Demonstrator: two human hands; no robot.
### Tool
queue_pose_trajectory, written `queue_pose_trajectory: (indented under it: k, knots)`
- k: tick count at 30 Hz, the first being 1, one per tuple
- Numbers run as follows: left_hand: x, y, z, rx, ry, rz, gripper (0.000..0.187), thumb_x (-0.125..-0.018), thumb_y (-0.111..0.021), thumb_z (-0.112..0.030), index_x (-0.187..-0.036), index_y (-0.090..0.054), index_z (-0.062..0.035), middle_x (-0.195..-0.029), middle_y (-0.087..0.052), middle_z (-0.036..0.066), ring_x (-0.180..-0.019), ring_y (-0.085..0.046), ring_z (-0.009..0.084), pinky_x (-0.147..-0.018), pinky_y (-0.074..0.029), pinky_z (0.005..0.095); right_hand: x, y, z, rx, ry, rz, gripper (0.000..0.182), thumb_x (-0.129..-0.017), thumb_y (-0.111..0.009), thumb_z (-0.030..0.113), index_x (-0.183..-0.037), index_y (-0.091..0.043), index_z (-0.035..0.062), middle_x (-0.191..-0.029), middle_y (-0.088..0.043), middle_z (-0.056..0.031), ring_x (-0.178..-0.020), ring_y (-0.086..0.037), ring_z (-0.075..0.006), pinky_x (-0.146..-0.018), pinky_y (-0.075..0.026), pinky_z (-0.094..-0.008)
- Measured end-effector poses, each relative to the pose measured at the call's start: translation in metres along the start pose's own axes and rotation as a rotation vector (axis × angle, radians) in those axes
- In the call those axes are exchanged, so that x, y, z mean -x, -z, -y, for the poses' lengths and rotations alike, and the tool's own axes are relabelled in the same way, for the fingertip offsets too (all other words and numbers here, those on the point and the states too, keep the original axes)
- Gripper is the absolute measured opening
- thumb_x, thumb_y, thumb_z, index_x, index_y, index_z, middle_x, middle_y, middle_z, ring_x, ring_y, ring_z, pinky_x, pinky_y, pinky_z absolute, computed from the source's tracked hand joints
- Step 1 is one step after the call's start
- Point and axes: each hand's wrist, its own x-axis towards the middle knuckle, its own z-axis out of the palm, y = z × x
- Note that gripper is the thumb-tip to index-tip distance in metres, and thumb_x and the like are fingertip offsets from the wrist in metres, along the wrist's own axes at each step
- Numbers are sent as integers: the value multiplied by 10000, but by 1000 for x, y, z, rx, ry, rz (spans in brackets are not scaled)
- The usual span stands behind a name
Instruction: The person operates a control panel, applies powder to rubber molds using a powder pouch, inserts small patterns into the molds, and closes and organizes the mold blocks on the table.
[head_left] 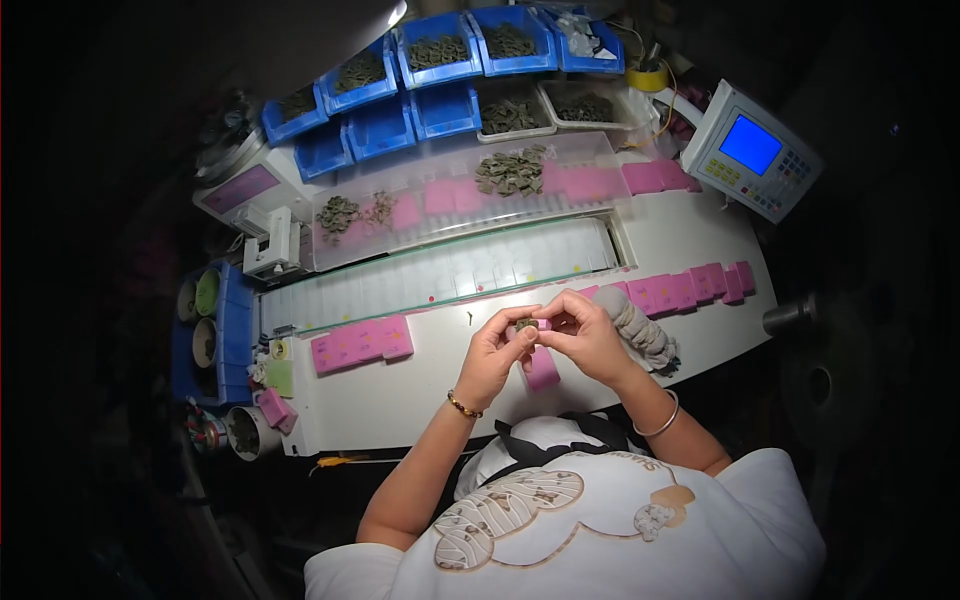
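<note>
My left hand [494, 352] is closed, thumb and fingers pinching a small dark green piece [527, 324]. My right hand [588, 338] meets it from the other side, its fingertips closed on a small pink piece [544, 325] beside the green one. The fingers partly cover both, so their exact shape is hidden. Just below the hands lies a pink block [542, 368] on the white tabletop [440, 395]. A crumpled greyish cloth [640, 330] rests to the right of my right hand.
Pink blocks [360, 343] stand at left, and a row of others [690, 288] at right. Behind runs a long glass-topped strip [450, 275], then a clear tray [455, 235] with dark green pieces. Blue bins [440, 65] line the back. A blue-screened display [752, 145] stands far right.
</note>
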Motion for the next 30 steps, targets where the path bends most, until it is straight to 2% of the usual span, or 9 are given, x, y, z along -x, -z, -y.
queue_pose_trajectory:
  k: [1, 5, 7, 12, 15, 18, 21, 23, 30]
  knots:
    - [1, -1, 2, -28, -66, -33, 321, -1002, -563, -168, -1281, -553, -10, -813, -568, 11, -649, -536, 88, -595, -481, 235, 0, 1, 0, -59, -14, 26, 174, -842, -719, -9, -986, -622, 6, -910, -656, -48, -827, -653, -97, -719, -558, -243]
    - [2, -11, 3, -11, -146, -121, 264, -1013, -548, -174, -1219, -565, -11, -815, -581, 20, -647, -531, 78, -580, -470, 221, -1, -10, 1, -384, -50, -15, 136, -855, -702, -13, -962, -623, 11, -866, -661, -61, -793, -655, -118, -692, -561, -259]
    - [-1, -19, 4, 57, -224, -280, 233, -1023, -531, -192, -1171, -548, -13, -807, -591, 25, -633, -521, 69, -553, -445, 210, -5, -17, -13, -448, -63, -28, 146, -862, -696, -11, -980, -615, 19, -898, -665, -66, -802, -656, -126, -680, -559, -259]
    - [-14, -26, 8, 226, -215, -460, 227, -1032, -508, -193, -1166, -514, -10, -806, -590, 30, -606, -509, 66, -527, -430, 197, -17, -41, -9, -659, -147, -140, 126, -879, -687, 12, -980, -612, 7, -834, -661, -84, -720, -626, -119, -597, -524, -251]
    - [-18, -26, 4, 290, -200, -530, 240, -1039, -490, -204, -1160, -515, 2, -806, -586, 29, -600, -506, 71, -526, -435, 206, -21, -45, -15, -622, -125, -170, 120, -886, -664, -18, -981, -601, 20, -884, -664, -80, -744, -629, -107, -546, -502, -236]
    - [-15, -24, -1, 380, -181, -500, 287, -1050, -467, -232, -1197, -506, 11, -830, -588, 29, -638, -510, 83, -553, -438, 218, -23, -45, -15, -353, 5, -143, 129, -884, -657, -36, -985, -598, 18, -878, -633, -65, -725, -622, -98, -511, -471, -224]
    - [-10, -22, -5, 432, -154, -424, 300, -1055, -454, -242, -1221, -499, 3, -847, -587, 31, -659, -514, 85, -576, -449, 221, -21, -44, -6, -119, 148, -195, 129, -846, -704, -20, -938, -614, -11, -867, -604, -71, -719, -638, -115, -589, -541, -248]
    - [-7, -23, -11, 498, -114, -361, 295, -1061, -436, -248, -1218, -497, -6, -861, -588, 32, -665, -515, 86, -592, -452, 217, -19, -43, 5, 117, 375, -199, 146, -819, -716, -43, -923, -619, -10, -893, -573, -74, -744, -657, -128, -640, -576, -245]
    - [2, -28, -26, 666, -89, -276, 282, -1064, -424, -240, -1209, -480, -4, -862, -580, 45, -639, -528, 103, -564, -470, 230, -12, -37, 26, 213, 482, -126, 188, -795, -720, -78, -937, -623, -2, -914, -590, -88, -765, -667, -142, -661, -595, -241]
